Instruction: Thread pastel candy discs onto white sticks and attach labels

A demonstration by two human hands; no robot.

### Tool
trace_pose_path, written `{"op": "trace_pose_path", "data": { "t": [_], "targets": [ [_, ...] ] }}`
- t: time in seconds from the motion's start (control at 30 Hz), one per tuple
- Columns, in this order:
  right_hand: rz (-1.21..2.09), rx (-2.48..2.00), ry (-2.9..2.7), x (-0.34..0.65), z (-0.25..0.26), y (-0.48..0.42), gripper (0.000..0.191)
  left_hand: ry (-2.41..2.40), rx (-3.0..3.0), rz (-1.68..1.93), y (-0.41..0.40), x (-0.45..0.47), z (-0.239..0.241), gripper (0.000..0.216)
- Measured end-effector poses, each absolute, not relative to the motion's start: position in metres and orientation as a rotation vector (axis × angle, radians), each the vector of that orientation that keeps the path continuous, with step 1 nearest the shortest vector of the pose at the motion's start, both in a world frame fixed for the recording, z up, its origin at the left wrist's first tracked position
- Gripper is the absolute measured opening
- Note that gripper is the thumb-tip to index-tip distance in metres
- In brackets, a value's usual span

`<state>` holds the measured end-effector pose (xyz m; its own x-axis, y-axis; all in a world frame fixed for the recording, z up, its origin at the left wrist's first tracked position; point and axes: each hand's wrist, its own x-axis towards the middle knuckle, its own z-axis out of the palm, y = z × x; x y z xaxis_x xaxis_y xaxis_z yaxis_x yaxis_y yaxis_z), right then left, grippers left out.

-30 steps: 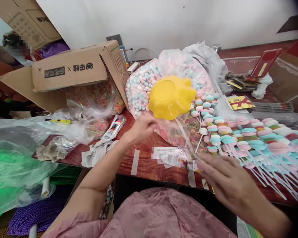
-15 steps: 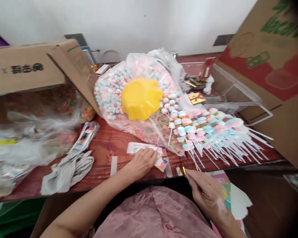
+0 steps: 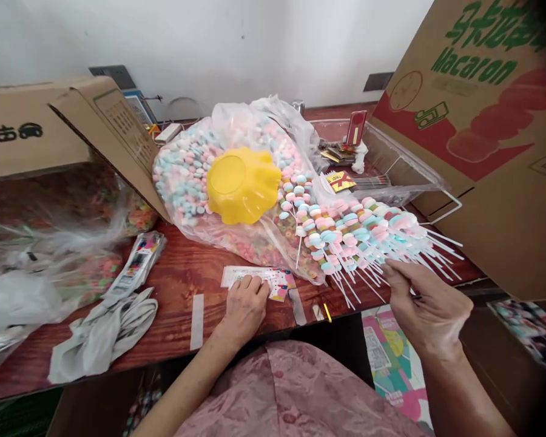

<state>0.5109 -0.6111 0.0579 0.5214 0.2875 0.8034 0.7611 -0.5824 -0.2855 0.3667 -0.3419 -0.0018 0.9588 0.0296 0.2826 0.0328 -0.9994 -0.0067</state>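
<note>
My left hand rests palm down on a stack of small printed bags near the front edge of the red wooden table, fingers curled over their near edge. My right hand is at the white stick ends of a pile of pastel candy skewers, fingers pinched around one or two sticks. A yellow scalloped bowl lies upside down on a big clear bag of pastel candies.
An open cardboard box lies on its side at the left with bags of coloured cereal. A large "Macaron" carton stands at the right. Grey cloth, a flat packet, tape strips and a clear tray are also on the table.
The view swung right. My left hand came down from the candy bag onto the printed bags. My right hand moved from the table's edge up to the skewer sticks.
</note>
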Motion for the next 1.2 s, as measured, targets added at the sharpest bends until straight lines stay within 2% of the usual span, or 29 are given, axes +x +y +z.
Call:
{"op": "trace_pose_path", "data": {
  "t": [0.17,0.27,0.37,0.6,0.73,0.87,0.97,1.07,1.2],
  "targets": [
    [-0.828,-2.129,-0.751,0.474,0.025,-0.613,0.018,-0.042,-3.183,-0.431,-0.338,0.362,-0.001,0.022],
    [-0.620,-2.200,-0.918,0.445,0.006,-0.605,0.017,-0.134,-3.229,-0.579,-0.335,0.367,0.001,0.018],
    [-0.425,-2.332,-0.962,0.435,-0.004,-0.596,0.016,-0.123,-3.199,-0.583,-0.338,0.368,0.000,0.019],
    [-0.408,-2.312,-0.845,0.435,-0.020,-0.601,0.018,-0.057,-3.269,-0.421,-0.345,0.360,-0.002,0.025],
    [-0.305,-2.384,-0.933,0.433,-0.023,-0.597,0.021,-0.172,-3.341,-0.460,-0.342,0.364,-0.004,0.029],
    [-0.211,-2.651,-1.034,0.449,-0.012,-0.581,0.030,-0.188,-3.312,-0.419,-0.347,0.366,-0.004,0.024],
    [-0.147,-2.773,-1.076,0.463,-0.009,-0.563,0.026,-0.175,-3.239,-0.324,-0.352,0.367,-0.001,0.026],
    [-0.164,-2.687,-1.105,0.470,-0.012,-0.551,0.024,-0.199,-3.250,-0.314,-0.352,0.368,0.000,0.022],
    [-0.303,-2.295,-0.962,0.467,-0.011,-0.561,0.028,-0.287,-3.370,-0.479,-0.343,0.369,-0.006,0.022]
  ]
}}
